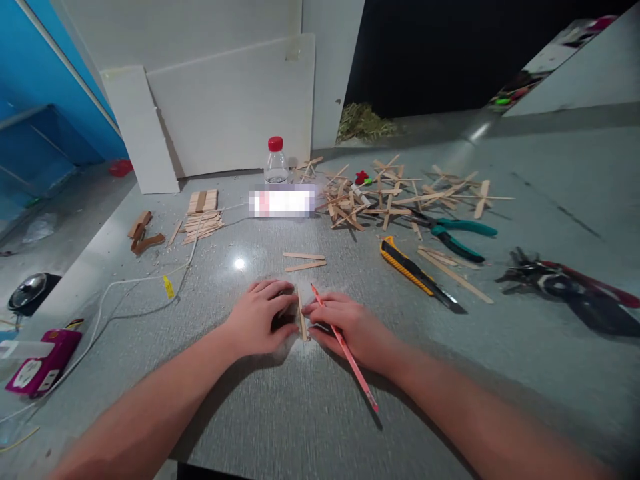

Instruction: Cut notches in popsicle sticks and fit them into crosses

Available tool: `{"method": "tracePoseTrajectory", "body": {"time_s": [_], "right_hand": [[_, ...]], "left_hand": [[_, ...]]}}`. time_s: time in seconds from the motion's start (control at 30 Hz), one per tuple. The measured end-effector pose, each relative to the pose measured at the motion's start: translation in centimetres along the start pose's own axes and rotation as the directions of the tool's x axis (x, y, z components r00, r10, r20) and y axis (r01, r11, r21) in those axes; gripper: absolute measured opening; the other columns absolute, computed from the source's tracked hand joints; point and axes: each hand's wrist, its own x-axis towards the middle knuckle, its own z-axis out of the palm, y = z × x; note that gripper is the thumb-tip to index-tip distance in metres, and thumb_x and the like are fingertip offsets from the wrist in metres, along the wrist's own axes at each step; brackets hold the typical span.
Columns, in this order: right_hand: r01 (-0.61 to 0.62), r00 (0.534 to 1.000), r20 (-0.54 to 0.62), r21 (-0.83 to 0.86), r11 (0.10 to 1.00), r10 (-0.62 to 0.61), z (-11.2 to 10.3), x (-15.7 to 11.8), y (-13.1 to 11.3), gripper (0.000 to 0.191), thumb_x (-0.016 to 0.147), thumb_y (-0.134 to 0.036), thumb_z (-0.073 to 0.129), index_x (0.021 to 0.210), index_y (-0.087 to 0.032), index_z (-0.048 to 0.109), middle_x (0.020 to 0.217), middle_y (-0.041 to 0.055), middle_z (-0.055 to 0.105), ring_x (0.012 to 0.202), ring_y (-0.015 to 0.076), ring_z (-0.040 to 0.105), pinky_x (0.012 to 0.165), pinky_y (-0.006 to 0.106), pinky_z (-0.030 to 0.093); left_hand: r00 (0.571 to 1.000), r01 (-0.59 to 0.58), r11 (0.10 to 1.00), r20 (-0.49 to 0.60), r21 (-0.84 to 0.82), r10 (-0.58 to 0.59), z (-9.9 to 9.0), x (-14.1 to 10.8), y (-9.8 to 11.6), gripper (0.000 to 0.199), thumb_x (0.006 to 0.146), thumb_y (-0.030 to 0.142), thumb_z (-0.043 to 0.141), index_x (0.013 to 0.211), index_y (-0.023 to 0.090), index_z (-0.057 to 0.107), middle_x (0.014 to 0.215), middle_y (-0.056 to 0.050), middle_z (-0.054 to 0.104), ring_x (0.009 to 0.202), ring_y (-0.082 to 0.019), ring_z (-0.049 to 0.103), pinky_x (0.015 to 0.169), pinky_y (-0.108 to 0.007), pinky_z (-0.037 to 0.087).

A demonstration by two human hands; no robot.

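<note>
A narrow wooden craft stick (pixel 303 320) lies lengthwise between my hands on the grey table; whether a second one is stacked with it, I cannot tell. My left hand (pixel 263 317) is curled, its forefinger and thumb tips holding the stick along its left edge. A pink pencil (pixel 353 363) rests in my right hand (pixel 357 327), point toward the far side. The thumb and fingertips of that hand come close to the stick's right edge. Just beyond my hands are two loose craft sticks (pixel 305 265), roughly parallel.
Rightward lie a yellow utility knife (pixel 407 267) with its blade out, green-handled pliers (pixel 450 233) and a dark tool (pixel 565 283). Behind are a pile of joined craft sticks (pixel 390 193), a red-capped bottle (pixel 276 160) and stacked sticks (pixel 203 223). A white cable (pixel 103 303) crosses the left side.
</note>
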Motion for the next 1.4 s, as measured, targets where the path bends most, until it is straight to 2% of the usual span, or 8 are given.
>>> {"method": "tracePoseTrajectory", "body": {"time_s": [0.27,0.5,0.67,0.73,0.8,0.93,1.1,1.4], "right_hand": [[-0.053,0.998,-0.025,0.071,0.996,0.054,0.0,-0.2,0.1,0.007,0.096,-0.021,0.066,0.097,-0.025,0.071,0.101,0.008,0.08,0.104,0.027,0.073,0.092,0.045,0.06],[-0.138,0.955,-0.248,0.115,0.984,0.163,-2.7,1.4,-1.5,0.027,0.109,-0.032,0.043,0.124,-0.029,0.064,0.102,0.0054,0.074,0.092,0.0222,0.072,0.081,0.036,0.059],[-0.18,0.867,-0.406,0.287,0.941,0.29,-2.4,3.2,-1.4,0.035,0.11,-0.038,0.04,0.096,-0.028,0.07,0.109,0.0062,0.065,0.091,0.0223,0.065,0.08,0.038,0.058],[-0.169,0.863,-0.41,0.317,0.933,0.295,-1.6,3.1,-0.6,0.038,0.109,-0.034,0.038,0.084,-0.026,0.066,0.102,0.0062,0.065,0.094,0.0238,0.065,0.083,0.04,0.057],[-0.169,0.89,-0.352,0.331,0.928,0.288,-1.2,2.7,0.1,0.036,0.106,-0.028,0.041,0.079,-0.026,0.064,0.094,0.005,0.065,0.085,0.022,0.066,0.078,0.038,0.057],[-0.2,0.933,-0.221,0.341,0.919,0.285,-1.6,2.4,0.8,0.016,0.095,-0.017,0.057,0.083,-0.025,0.063,0.089,0.0037,0.065,0.077,0.0186,0.066,0.069,0.033,0.056],[-0.25,0.951,-0.115,0.27,0.93,0.289,-1.7,2.3,1.0,0.016,0.09,-0.014,0.063,0.081,-0.024,0.054,0.076,-0.0012,0.063,0.065,0.014,0.059,0.059,0.027,0.046],[-0.194,0.954,-0.169,0.281,0.94,0.248,-1.1,2.4,0.0,0.023,0.083,-0.008,0.063,0.074,-0.023,0.049,0.074,-0.0046,0.066,0.06,0.0086,0.059,0.056,0.02,0.043]], "left_hand": [[1.0,0.009,1.0,-0.01,-0.022,-0.009,0.5,0.4,0.0,0.052,0.08,0.052,0.084,0.12,0.024,0.07,0.145,-0.014,0.065,0.136,-0.036,0.06,0.116,-0.057,0.041],[1.0,-0.012,1.0,-0.028,-0.024,0.012,0.1,0.8,-0.2,0.056,0.077,0.059,0.087,0.114,0.022,0.069,0.142,-0.014,0.067,0.132,-0.036,0.063,0.11,-0.056,0.044],[0.999,-0.015,0.999,-0.032,-0.035,0.014,0.3,0.7,-0.4,0.058,0.077,0.062,0.086,0.116,0.023,0.069,0.144,-0.013,0.068,0.134,-0.036,0.062,0.111,-0.056,0.044],[1.0,-0.005,0.999,-0.026,-0.039,0.004,0.4,0.7,-0.4,0.059,0.077,0.063,0.086,0.118,0.023,0.069,0.145,-0.013,0.067,0.134,-0.036,0.062,0.112,-0.056,0.044],[1.0,0.009,0.999,-0.017,-0.043,-0.01,0.4,0.7,-0.3,0.061,0.078,0.063,0.086,0.121,0.023,0.068,0.145,-0.013,0.067,0.135,-0.036,0.062,0.112,-0.056,0.044],[1.0,0.023,0.998,0.001,-0.05,-0.023,0.3,0.8,-0.2,0.063,0.078,0.061,0.086,0.123,0.022,0.067,0.145,-0.014,0.066,0.136,-0.036,0.061,0.112,-0.056,0.045],[1.0,0.009,0.999,-0.02,-0.043,-0.009,0.3,0.9,-0.1,0.065,0.083,0.064,0.08,0.127,0.019,0.066,0.144,-0.017,0.067,0.133,-0.036,0.063,0.11,-0.057,0.048],[1.0,-0.016,1.0,-0.018,-0.017,0.015,0.1,1.1,0.0,0.071,0.084,0.066,0.078,0.131,0.014,0.062,0.145,-0.018,0.067,0.133,-0.035,0.065,0.108,-0.058,0.051]]}}
